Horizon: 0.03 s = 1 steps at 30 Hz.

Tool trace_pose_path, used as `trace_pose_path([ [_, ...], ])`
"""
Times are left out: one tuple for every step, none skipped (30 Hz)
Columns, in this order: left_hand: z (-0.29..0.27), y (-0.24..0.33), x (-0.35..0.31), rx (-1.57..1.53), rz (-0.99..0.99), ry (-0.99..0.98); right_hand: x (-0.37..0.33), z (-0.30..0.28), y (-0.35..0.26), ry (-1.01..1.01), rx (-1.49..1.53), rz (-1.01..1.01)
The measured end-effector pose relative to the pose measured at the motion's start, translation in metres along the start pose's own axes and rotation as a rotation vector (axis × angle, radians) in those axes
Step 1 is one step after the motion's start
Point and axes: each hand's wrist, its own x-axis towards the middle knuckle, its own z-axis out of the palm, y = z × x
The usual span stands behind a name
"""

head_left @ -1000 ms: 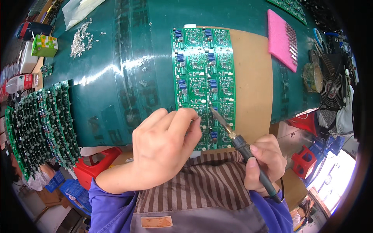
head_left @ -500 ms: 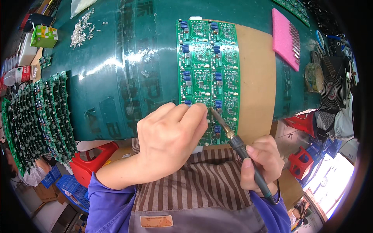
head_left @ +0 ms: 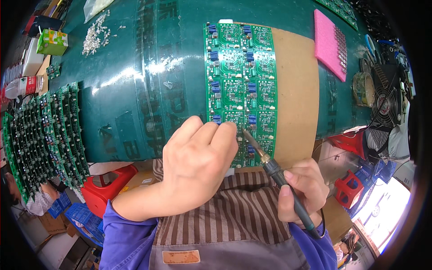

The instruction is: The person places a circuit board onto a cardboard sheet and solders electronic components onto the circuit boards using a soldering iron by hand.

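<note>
A panel of green circuit boards [head_left: 262,63], two columns wide with blue and green components, lies in front of me on a tan board [head_left: 297,94]. My right hand [head_left: 306,191] grips a soldering iron [head_left: 280,177] by its dark handle, pointing up and left. Its tip is at the panel's lower part, just right of my left fingers; whether it touches is too small to tell. Over the panel's lower left, my left hand [head_left: 200,159] is closed with its fingertips turned down. Whatever it pinches is hidden behind the knuckles.
Several populated circuit boards [head_left: 45,139] stand in rows at the left. Small white parts [head_left: 96,33] lie scattered at the far left, near a green drink carton [head_left: 52,42]. Toward the right are a pink foam block [head_left: 330,45], a tape roll [head_left: 362,90] and a fan [head_left: 385,105].
My left hand has shifted very slightly, its knuckles a little higher. The iron's tip has moved slightly left and down, still close to the left fingers.
</note>
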Motion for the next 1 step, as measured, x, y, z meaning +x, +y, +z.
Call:
trace_pose_path([
  [0.0, 0.0, 0.0, 0.0, 0.0, 0.0, 0.0002, 0.0007, -0.0004, 0.002, 0.009, 0.004],
])
